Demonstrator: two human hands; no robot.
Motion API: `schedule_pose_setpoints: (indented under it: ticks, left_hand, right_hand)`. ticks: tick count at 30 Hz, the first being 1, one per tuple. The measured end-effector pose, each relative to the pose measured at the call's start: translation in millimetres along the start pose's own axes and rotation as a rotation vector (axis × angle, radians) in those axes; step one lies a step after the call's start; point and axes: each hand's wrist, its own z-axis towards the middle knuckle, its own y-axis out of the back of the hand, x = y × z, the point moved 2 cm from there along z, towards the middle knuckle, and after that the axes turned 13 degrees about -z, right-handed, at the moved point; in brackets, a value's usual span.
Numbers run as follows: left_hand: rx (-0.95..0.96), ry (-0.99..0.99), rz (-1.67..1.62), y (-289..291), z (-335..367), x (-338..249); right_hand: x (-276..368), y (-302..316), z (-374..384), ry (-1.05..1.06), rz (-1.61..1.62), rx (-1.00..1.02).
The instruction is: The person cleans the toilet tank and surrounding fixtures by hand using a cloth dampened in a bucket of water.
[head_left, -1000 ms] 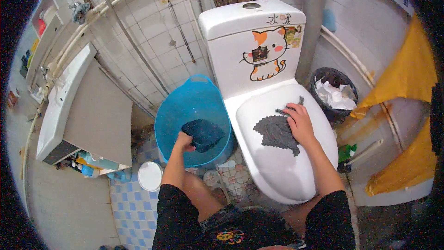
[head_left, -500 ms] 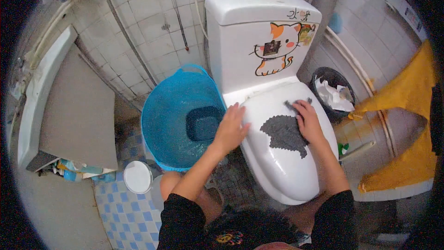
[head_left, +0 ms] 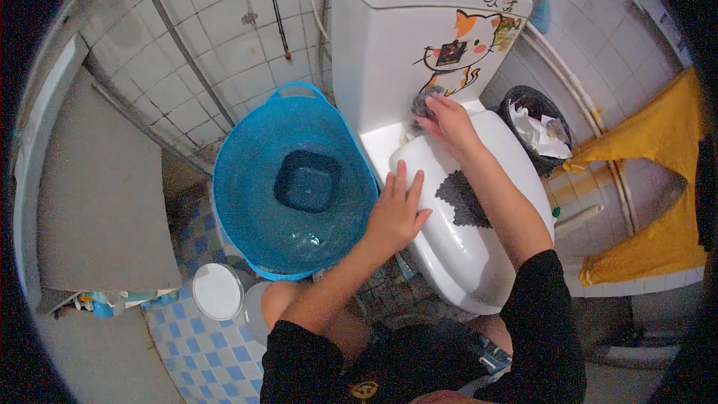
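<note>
A white toilet stands with its lid (head_left: 497, 146) down. My right hand (head_left: 449, 123) is closed round a crumpled grey wad (head_left: 427, 105), cloth-like or mesh-like, pressed against the lower front of the cistern (head_left: 378, 60) just behind the lid. Below my right forearm, a dark grey patch with a jagged edge (head_left: 461, 198) lies flat on the lid, partly covered by the arm. On the lid's left side rests my left hand (head_left: 399, 213), fingers spread, holding nothing. A cartoon cat sticker (head_left: 467, 41) decorates the cistern above the wad.
Left of the toilet is a big blue tub (head_left: 247, 217) with water and a dark square basin (head_left: 307, 182) inside. A white lidded bucket (head_left: 218, 292) stands nearer. At right are a black waste bin (head_left: 516, 95) with paper and a yellow cloth (head_left: 666, 120).
My right hand has moved from the lid up and left to the cistern's base, with the grey wad. My left hand has slid slightly nearer and right. The view has shifted a little.
</note>
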Motion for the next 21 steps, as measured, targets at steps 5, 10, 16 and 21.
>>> schedule_pose_setpoints:
  ticks: [5, 10, 16, 21]
  left_hand:
    - [-0.014, -0.013, -0.009, -4, 0, -5]
    - [-0.02, 0.007, 0.019, -6, 1, -6]
    - [-0.03, -0.004, 0.011, -8, 3, -4]
    - [-0.072, -0.021, 0.024, -8, -3, -4]
  right_hand:
    - [-9, -32, 20, 0.001, 0.316, -0.053]
    - [-35, -37, 27, 0.035, 0.34, -0.044]
    - [-40, -35, 43, -0.119, 0.474, -0.086]
    - [14, -45, 15, 0.013, 0.462, 0.008]
